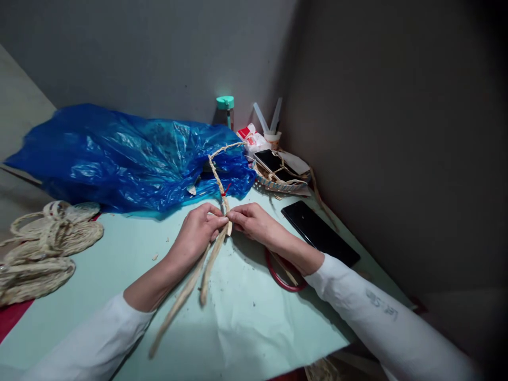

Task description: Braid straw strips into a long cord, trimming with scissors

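Note:
Between my two hands runs a braid (216, 177) of pale plant fibre, stretching up and back over the blue bag, with a red tie (226, 190) on it. My left hand (201, 225) pinches the braid's lower end from the left. From the right, my right hand (250, 218) pinches the same spot, its thumb and fingertips meeting the left ones. Loose fibre strands (210, 264) hang from the grip toward me over the pale green sheet. Beneath my right wrist lie red scissor handles (291, 288), partly covered by the forearm.
A large blue plastic bag (119, 159) fills the back left. Woven fibre soles (51, 238) lie at the left edge. A black phone or tablet (319, 233) rests at right; behind it stands a basket (278, 185) holding another phone. A green-capped bottle (225, 103) and a cup (272, 138) stand behind.

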Tool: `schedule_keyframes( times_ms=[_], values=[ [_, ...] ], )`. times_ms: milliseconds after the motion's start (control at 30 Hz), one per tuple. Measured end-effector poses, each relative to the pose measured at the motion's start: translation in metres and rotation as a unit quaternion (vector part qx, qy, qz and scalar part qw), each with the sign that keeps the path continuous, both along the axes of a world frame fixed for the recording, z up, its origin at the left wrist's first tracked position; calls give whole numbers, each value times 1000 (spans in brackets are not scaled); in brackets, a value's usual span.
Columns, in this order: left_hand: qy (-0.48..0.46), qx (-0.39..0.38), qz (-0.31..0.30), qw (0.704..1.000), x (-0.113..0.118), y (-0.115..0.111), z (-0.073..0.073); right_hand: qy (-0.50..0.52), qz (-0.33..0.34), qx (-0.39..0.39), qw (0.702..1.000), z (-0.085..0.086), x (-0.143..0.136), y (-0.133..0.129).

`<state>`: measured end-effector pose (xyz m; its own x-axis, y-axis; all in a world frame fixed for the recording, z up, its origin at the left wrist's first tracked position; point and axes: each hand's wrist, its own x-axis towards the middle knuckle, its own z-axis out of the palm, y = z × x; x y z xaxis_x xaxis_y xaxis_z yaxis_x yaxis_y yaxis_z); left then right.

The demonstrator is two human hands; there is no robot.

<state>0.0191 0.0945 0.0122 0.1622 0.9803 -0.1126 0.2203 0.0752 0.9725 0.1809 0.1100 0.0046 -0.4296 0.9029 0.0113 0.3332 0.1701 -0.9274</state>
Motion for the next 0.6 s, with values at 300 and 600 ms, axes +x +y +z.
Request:
schedule_keyframes(
  times_ms=[300,600],
  values=[
    [187,87,-89,974,-10,10,6,-24,15,3,1000,0,3,0],
    [310,171,-140,925,-7,5,13,-46,-27,58,997,-6,1,1]
  ],
)
